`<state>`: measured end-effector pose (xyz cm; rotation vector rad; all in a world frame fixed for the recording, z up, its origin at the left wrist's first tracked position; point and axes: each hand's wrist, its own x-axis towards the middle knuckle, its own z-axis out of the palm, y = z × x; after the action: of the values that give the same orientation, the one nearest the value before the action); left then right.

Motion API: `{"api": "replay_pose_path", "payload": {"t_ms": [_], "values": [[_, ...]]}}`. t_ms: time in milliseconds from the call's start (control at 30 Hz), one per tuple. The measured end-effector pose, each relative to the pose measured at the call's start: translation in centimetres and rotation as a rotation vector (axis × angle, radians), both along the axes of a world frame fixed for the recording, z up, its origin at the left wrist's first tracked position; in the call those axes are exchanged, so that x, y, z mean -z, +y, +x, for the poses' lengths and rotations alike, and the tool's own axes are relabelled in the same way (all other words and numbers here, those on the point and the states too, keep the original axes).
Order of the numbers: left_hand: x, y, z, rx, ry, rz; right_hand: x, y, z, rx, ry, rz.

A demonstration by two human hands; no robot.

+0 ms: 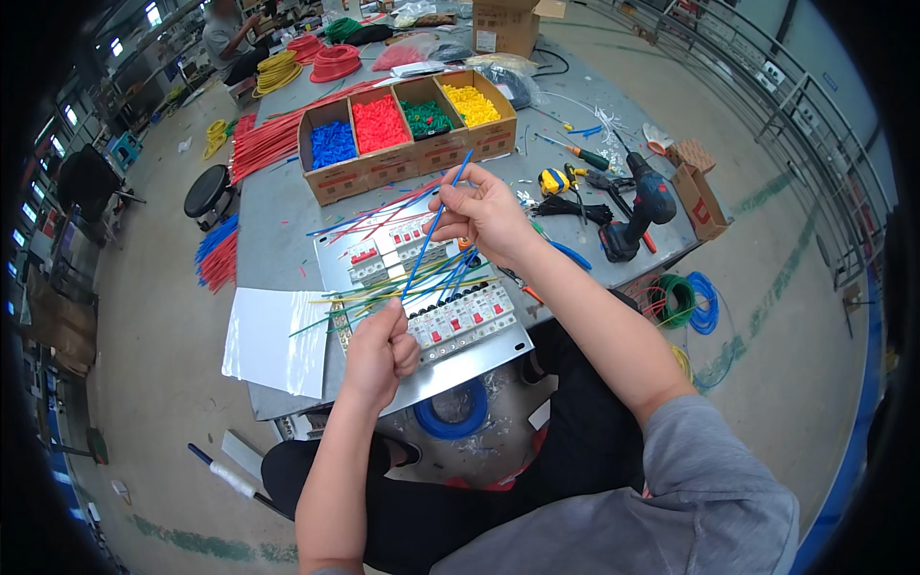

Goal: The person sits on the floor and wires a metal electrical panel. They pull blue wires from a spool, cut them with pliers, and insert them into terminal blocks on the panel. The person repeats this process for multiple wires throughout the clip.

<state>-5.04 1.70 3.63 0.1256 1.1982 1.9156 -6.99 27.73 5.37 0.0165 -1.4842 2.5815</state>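
A blue wire (424, 251) runs slantwise between my hands over the metal mounting plate (443, 379). Thumb and fingers of my left hand (377, 353) are closed at its lower end. Higher up and to the right, my right hand (484, 213) pinches the wire near its upper end, whose tip sticks out above the fingers. Below the hands, a row of circuit breakers (462, 324) with red switches sits on the plate, and blue wires rise from its far side. Yellow-green wires (356, 305) lie across the plate. More breakers (366, 264) stand farther back, partly behind my right hand.
A cardboard box (407, 161) holds blue, red, green and yellow caps in four compartments. To the right lie a cordless drill (644, 206), a tape measure (554, 181) and a screwdriver (580, 153). A white sheet (273, 340) lies left. Red wires (268, 144) overhang the table's left edge.
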Motion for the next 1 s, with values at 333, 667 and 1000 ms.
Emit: {"api": "replay_pose_path", "payload": {"t_ms": [333, 667, 1000], "values": [[0.1, 0.8, 0.4, -0.049, 0.205, -0.059, -0.5, 1.1, -0.1, 0.055, 0.018, -0.01], [2.2, 0.7, 0.2, -0.153, 0.736, -0.427, 0.6, -1.0, 0.2, -0.042, -0.083, 0.079], [2.1, 0.6, 0.2, -0.171, 0.947, -0.504, -0.7, 1.4, 0.3, -0.014, -0.004, 0.115]]}}
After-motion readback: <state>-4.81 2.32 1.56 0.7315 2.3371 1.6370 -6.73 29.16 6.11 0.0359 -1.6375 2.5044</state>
